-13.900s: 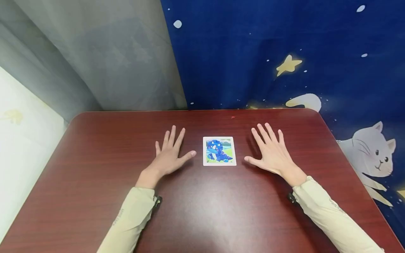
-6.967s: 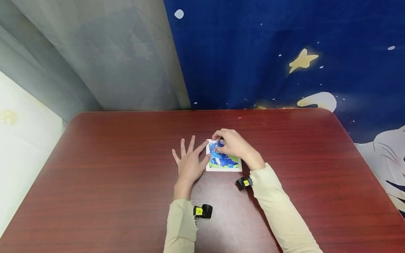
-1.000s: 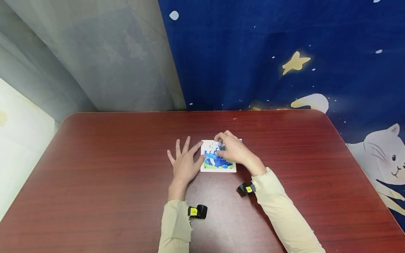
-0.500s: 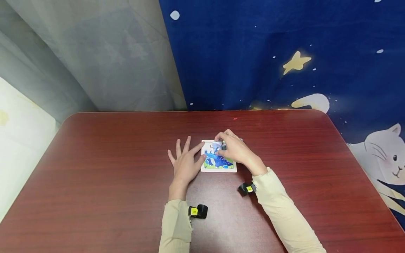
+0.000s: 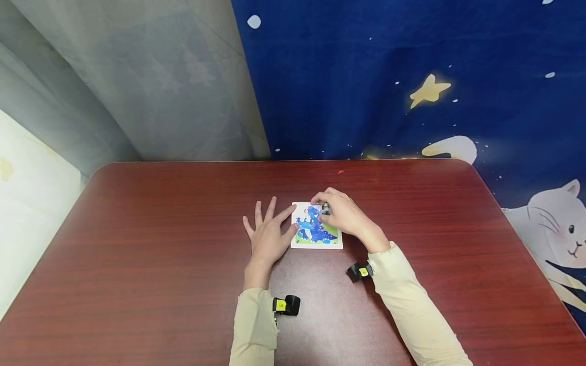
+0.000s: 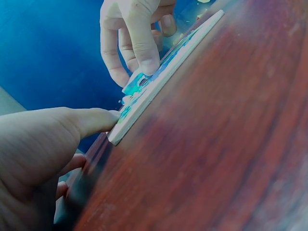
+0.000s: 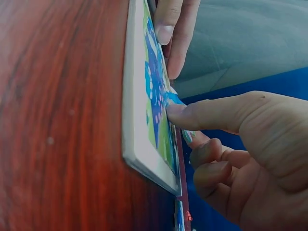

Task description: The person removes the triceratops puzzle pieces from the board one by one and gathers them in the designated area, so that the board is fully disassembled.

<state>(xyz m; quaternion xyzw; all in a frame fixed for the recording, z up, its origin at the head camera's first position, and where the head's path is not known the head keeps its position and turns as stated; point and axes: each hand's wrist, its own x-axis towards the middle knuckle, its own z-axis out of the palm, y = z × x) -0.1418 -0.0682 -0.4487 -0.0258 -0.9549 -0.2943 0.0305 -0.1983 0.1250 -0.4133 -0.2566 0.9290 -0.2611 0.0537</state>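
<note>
A small square jigsaw puzzle (image 5: 318, 234) with a blue dinosaur picture and a pale border lies on the table. Its upper left part shows bare white. My left hand (image 5: 267, 243) is spread, with thumb and index fingertips resting on the board's left border. Over the upper part of the board, my right hand (image 5: 345, 213) pinches a puzzle piece (image 6: 134, 85) between thumb and fingers. The left wrist view shows that piece tilted up from the board. The right hand covers the board's upper right corner in the head view.
The dark red wooden table (image 5: 160, 244) stands before a grey curtain (image 5: 183, 91) and a blue one (image 5: 329, 76). Past the board's far edge, the right wrist view shows another colourful flat piece (image 7: 179, 214) on the table. A small red mark (image 5: 341, 172) is near the back edge.
Both hands began flat beside a whole puzzle; they have since come in to it. Within the last second the right hand shifted slightly right, and blue picture now shows beside its fingers where white showed.
</note>
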